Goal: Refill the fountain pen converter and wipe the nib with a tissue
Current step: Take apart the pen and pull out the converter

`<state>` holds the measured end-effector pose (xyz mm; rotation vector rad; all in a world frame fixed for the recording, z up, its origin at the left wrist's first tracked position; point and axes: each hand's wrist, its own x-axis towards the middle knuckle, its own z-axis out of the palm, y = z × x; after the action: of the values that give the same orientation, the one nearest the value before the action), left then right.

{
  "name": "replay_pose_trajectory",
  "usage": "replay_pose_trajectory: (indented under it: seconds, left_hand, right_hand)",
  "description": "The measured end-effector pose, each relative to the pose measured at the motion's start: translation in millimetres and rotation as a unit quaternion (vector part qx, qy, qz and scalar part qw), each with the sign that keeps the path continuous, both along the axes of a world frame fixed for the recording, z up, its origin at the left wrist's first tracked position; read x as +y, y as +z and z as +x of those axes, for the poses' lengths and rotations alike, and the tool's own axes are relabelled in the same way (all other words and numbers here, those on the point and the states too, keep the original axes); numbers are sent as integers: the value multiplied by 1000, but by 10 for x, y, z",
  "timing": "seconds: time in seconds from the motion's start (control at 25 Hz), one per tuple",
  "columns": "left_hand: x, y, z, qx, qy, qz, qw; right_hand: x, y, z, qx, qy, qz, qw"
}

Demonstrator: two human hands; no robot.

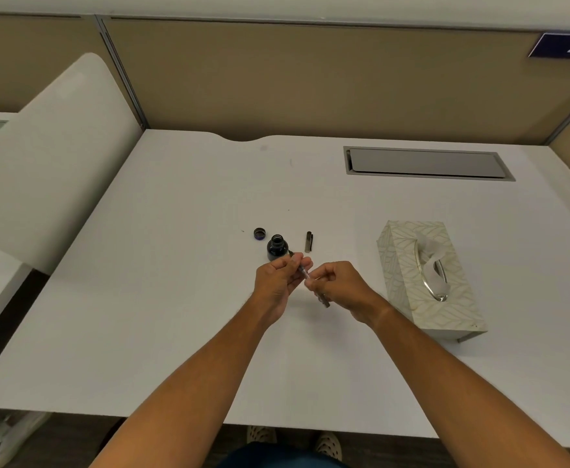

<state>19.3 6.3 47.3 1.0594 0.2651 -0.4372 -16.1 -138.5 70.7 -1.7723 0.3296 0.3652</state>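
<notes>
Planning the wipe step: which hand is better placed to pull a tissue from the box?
Right hand: the tissue box sits just beyond it on that side, while the left hand is farther off, nearer the ink bottle.

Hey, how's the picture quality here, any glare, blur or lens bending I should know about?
Head view: even soft light, no harsh glare, only faint shadows on the white desk; wide-angle bending curves the partition and desk edges; the pen between the left hand and right hand is small and slightly soft, its nib unreadable; the ink bottle and tissue box look sharp enough.
</notes>
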Motion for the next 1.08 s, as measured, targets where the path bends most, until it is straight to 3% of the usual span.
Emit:
replay_pose_trajectory:
  seconds: [0.56,1.08]
  left_hand:
    - [50,-2,34,21,7,-16,1000]
    - [77,-5,70,24,7,-31,999]
  right_hand:
    - [-10,65,-12,52,42,9,998]
    - [103,99,-7,71,15,18,997]
